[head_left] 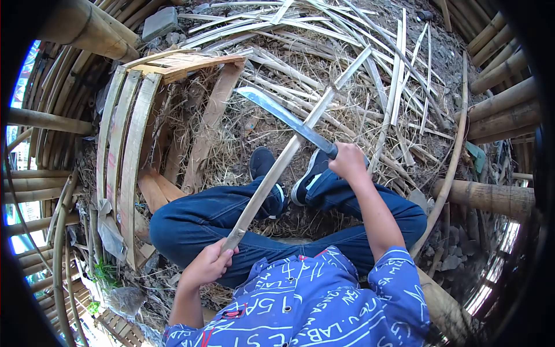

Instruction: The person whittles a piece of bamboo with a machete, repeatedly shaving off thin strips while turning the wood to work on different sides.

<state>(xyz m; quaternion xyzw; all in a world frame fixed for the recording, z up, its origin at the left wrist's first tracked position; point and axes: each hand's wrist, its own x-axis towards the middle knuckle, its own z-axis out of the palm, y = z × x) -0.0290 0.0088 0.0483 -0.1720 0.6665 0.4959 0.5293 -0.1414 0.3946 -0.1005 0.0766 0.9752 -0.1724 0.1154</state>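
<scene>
My left hand point(209, 265) is closed round the lower end of a long bamboo strip point(267, 184), which slants up and away to the right past my shoes. In my right hand point(348, 161) is the dark handle of a machete point(276, 110). Its broad blade points to the upper left and crosses the strip beyond my feet, apparently touching it. A notch or node shows on the strip above the blade. Both hands are in front of my bent knees.
A slatted wooden crate point(128, 144) stands on the left. Many split bamboo strips point(399, 75) and fine shavings point(231, 136) litter the ground ahead. Bamboo poles point(491, 198) line both sides, and a grey block point(160, 23) lies at the upper left.
</scene>
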